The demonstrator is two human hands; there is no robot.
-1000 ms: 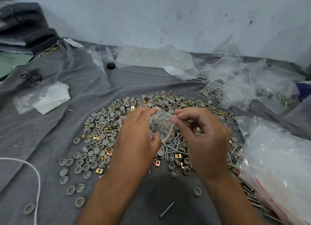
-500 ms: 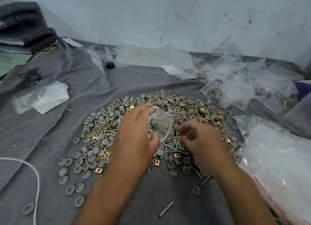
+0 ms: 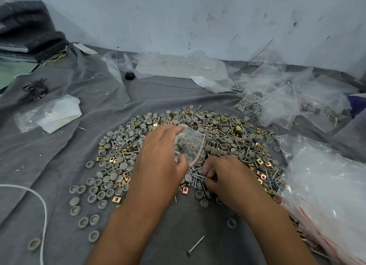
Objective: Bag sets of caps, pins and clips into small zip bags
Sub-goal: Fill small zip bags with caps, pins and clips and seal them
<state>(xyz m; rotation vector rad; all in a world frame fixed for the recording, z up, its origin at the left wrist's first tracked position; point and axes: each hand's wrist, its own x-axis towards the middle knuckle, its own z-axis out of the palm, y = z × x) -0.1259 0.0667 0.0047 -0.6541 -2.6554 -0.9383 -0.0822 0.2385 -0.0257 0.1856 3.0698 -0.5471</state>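
Small clear zip bag point(image 3: 191, 146) with a red strip, in the middle of the frame, held up just over the pile point(image 3: 217, 138) of grey caps, shiny pins and gold clips. A few caps and a gold clip inside it. Left hand point(image 3: 160, 161) pinching the bag, fingers on top and thumb under, mouth of the bag turned to the right. Right hand point(image 3: 223, 177) just below and right of the bag, down on the pile, fingers curled round some pins point(image 3: 200, 176). Loose caps point(image 3: 95, 193) spread out on the grey cloth point(image 3: 59, 150) to the lower left. One lone pin point(image 3: 195, 246) near the bottom middle. Stack of empty bags point(image 3: 326, 195) at the right edge. Filled bags point(image 3: 281, 104) in the upper right. White cord point(image 3: 42, 207) at the lower left. Folded white plastic point(image 3: 57, 114) at the left.
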